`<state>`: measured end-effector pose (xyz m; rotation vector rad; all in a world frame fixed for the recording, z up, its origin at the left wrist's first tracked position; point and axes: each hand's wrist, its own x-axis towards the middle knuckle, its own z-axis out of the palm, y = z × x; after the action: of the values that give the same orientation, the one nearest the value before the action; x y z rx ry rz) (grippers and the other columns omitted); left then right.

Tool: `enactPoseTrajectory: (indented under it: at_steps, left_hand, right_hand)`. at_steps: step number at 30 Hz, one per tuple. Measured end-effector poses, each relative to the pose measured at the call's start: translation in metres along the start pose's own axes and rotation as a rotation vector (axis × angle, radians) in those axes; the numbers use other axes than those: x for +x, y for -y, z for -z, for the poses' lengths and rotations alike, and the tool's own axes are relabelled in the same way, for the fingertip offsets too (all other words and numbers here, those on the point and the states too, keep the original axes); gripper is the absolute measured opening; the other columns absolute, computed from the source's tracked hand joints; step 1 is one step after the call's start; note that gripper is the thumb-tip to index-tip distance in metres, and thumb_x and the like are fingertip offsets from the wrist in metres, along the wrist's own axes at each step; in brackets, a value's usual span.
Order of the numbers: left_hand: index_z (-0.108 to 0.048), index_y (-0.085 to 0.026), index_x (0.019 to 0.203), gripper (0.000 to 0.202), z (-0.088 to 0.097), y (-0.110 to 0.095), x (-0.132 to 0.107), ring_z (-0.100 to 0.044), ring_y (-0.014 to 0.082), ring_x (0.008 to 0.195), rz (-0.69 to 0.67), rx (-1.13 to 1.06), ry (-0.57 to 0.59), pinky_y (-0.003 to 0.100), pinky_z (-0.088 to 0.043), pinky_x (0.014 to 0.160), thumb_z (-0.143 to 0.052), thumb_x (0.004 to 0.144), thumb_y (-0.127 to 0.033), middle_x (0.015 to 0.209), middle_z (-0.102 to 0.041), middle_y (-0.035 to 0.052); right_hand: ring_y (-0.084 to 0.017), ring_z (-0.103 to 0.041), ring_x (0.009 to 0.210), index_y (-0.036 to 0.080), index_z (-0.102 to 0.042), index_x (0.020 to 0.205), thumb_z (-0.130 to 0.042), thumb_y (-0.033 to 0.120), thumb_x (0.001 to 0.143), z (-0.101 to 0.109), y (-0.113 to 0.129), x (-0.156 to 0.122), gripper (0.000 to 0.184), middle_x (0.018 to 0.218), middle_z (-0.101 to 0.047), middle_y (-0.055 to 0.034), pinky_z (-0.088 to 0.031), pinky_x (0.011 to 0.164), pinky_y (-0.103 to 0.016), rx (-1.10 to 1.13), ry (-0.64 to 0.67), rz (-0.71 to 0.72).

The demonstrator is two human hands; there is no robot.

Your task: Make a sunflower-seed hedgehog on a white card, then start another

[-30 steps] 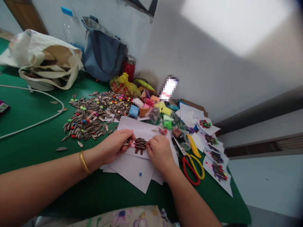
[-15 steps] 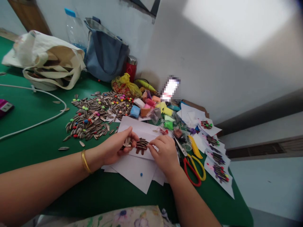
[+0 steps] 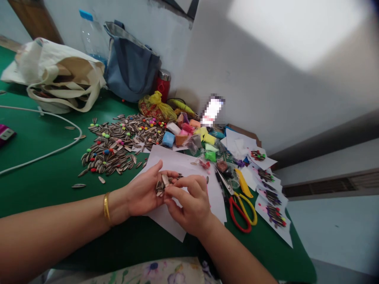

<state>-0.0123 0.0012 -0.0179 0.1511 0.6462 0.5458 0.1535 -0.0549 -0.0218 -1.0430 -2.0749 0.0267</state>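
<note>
My left hand (image 3: pixel 145 195) lies palm up, cupped around a small heap of striped sunflower seeds (image 3: pixel 163 182). Over that palm, my right hand (image 3: pixel 191 203) bends its thumb and forefinger together at a sunflower seed at the near edge of the heap. Under both hands are overlapping white paper sheets (image 3: pixel 161 154). The brown shape on the top sheet is mostly hidden behind my fingers; only dark seed tips show above them.
A large pile of sunflower seeds (image 3: pixel 114 152) with coloured bits spreads to the left. Clay packets (image 3: pixel 180 140) lie beyond the paper. Scissors (image 3: pixel 239 213) and a yellow cutter (image 3: pixel 244 183) are at the right, beside seed-decorated papers (image 3: pixel 274 215). Bags (image 3: pixel 130 67) stand behind.
My right hand has left the brown seed-covered shape and moved left and nearer, to the seeds in my left palm. My left hand has turned and opened further upward, showing the heap.
</note>
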Motion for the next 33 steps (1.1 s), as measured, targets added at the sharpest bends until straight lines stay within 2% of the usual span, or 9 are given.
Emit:
enactPoseTrajectory:
  at_steps: [3, 6, 10, 13, 15, 21, 25, 29, 33]
  left_hand:
    - [-0.062, -0.013, 0.095, 0.049, -0.001, 0.004, -0.001, -0.061, 0.0148, 0.057, -0.029, -0.041, -0.002, 0.024, -0.05, 0.05, -0.033, 0.1, -0.052, 0.074, -0.063, 0.0061]
    - [-0.064, -0.013, 0.097, 0.047, -0.001, 0.006, -0.001, -0.061, 0.0143, 0.059, -0.048, -0.077, 0.048, 0.024, -0.051, 0.054, -0.035, 0.1, -0.05, 0.073, -0.064, 0.0057]
    - [-0.065, -0.013, 0.098, 0.047, -0.002, 0.009, -0.002, -0.06, 0.014, 0.058, -0.035, -0.092, 0.116, 0.024, -0.051, 0.057, -0.036, 0.101, -0.049, 0.07, -0.063, 0.0048]
    - [-0.065, -0.013, 0.096, 0.046, -0.004, 0.012, -0.003, -0.061, 0.0139, 0.059, -0.006, -0.083, 0.13, 0.025, -0.053, 0.059, -0.035, 0.101, -0.047, 0.071, -0.064, 0.0049]
    - [-0.065, -0.012, 0.093, 0.043, -0.004, 0.013, -0.003, -0.063, 0.014, 0.061, -0.001, -0.055, 0.112, 0.026, -0.054, 0.061, -0.038, 0.101, -0.045, 0.072, -0.064, 0.0053]
    - [-0.065, -0.012, 0.088, 0.035, -0.003, 0.014, -0.003, -0.068, 0.0162, 0.074, 0.017, -0.01, -0.043, 0.03, -0.059, 0.072, -0.048, 0.099, -0.04, 0.085, -0.068, 0.0082]
    - [-0.066, -0.011, 0.09, 0.039, -0.004, 0.014, -0.003, -0.069, 0.0191, 0.082, 0.011, -0.01, -0.024, 0.036, -0.059, 0.083, -0.045, 0.099, -0.042, 0.091, -0.069, 0.0112]
    - [-0.066, -0.011, 0.093, 0.038, -0.002, 0.014, -0.002, -0.069, 0.0173, 0.078, 0.003, -0.038, 0.055, 0.032, -0.059, 0.076, -0.043, 0.1, -0.04, 0.087, -0.07, 0.01]
    - [-0.066, -0.011, 0.092, 0.037, 0.001, 0.015, -0.001, -0.067, 0.0154, 0.069, -0.008, -0.056, 0.113, 0.026, -0.056, 0.065, -0.043, 0.101, -0.039, 0.08, -0.069, 0.0083]
  right_hand:
    - [-0.023, -0.057, 0.098, 0.025, -0.07, 0.108, -0.067, 0.026, 0.087, -0.006, 0.0, -0.001, 0.021, 0.103, -0.066, -0.0051, -0.043, 0.09, -0.043, -0.066, 0.011, -0.016]
    - [-0.024, -0.056, 0.101, 0.027, -0.07, 0.111, -0.064, 0.025, 0.089, -0.01, -0.001, -0.001, 0.023, 0.107, -0.066, -0.0049, -0.043, 0.091, -0.043, -0.11, 0.045, -0.018]
    - [-0.024, -0.056, 0.103, 0.028, -0.071, 0.104, -0.065, 0.023, 0.09, -0.012, -0.001, 0.0, 0.017, 0.107, -0.067, -0.0032, -0.043, 0.091, -0.043, -0.096, 0.059, -0.021]
    - [-0.022, -0.058, 0.101, 0.026, -0.071, 0.1, -0.062, 0.021, 0.09, -0.009, 0.0, 0.001, 0.014, 0.105, -0.067, -0.0037, -0.044, 0.091, -0.042, -0.02, 0.032, -0.076]
    - [-0.021, -0.058, 0.1, 0.024, -0.069, 0.097, -0.059, 0.018, 0.091, -0.005, -0.001, 0.002, 0.014, 0.104, -0.066, -0.0047, -0.045, 0.091, -0.041, 0.047, 0.001, -0.14]
    - [-0.021, -0.058, 0.101, 0.021, -0.065, 0.093, -0.053, 0.015, 0.091, 0.004, -0.009, 0.004, 0.014, 0.101, -0.063, -0.0059, -0.046, 0.091, -0.039, 0.165, -0.029, -0.277]
    - [-0.021, -0.058, 0.099, 0.022, -0.069, 0.095, -0.057, 0.016, 0.091, 0.004, -0.013, 0.003, 0.013, 0.099, -0.063, -0.0049, -0.046, 0.09, -0.04, 0.132, -0.051, -0.287]
    - [-0.021, -0.058, 0.095, 0.023, -0.072, 0.091, -0.061, 0.015, 0.087, 0.002, -0.012, 0.003, 0.014, 0.096, -0.064, -0.0045, -0.046, 0.086, -0.04, 0.061, -0.024, -0.26]
    - [-0.021, -0.058, 0.097, 0.024, -0.073, 0.099, -0.061, 0.014, 0.085, -0.003, -0.005, 0.002, 0.02, 0.102, -0.066, -0.0046, -0.045, 0.088, -0.041, 0.034, 0.028, -0.167]
